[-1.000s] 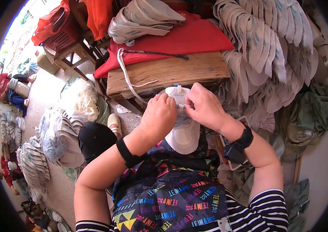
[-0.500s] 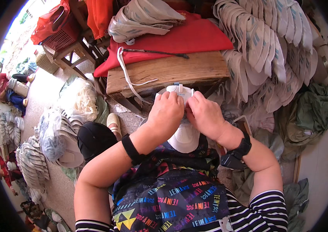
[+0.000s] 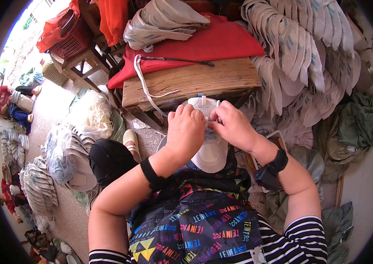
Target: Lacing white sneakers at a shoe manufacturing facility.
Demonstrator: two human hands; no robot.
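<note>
A white shoe upper [image 3: 210,157] lies over my lap with its toe toward me. Its tongue [image 3: 202,103] with a light pull tab points at the bench. My left hand [image 3: 185,132] is closed over the upper's left side, fingers curled at the lacing area. On the other side my right hand [image 3: 234,125] pinches a short white bit of shoelace, thumb and forefinger almost meeting the left fingertips. The lace's path is mostly hidden by my fingers. A loose white lace [image 3: 140,83] and a thin dark cord [image 3: 177,60] lie on the bench beyond.
The wooden bench [image 3: 186,81] carries red cloth [image 3: 235,42] and a stack of shoe uppers [image 3: 162,22]. Many uppers hang at the right [image 3: 292,48]. Bundles of uppers and laces [image 3: 63,154] lie on the left floor; green cloth [image 3: 358,127] is heaped right.
Both hands have moved slightly toward me along the upper, showing more of the tongue. The right fingers have drawn down from beside the tongue to the lacing area.
</note>
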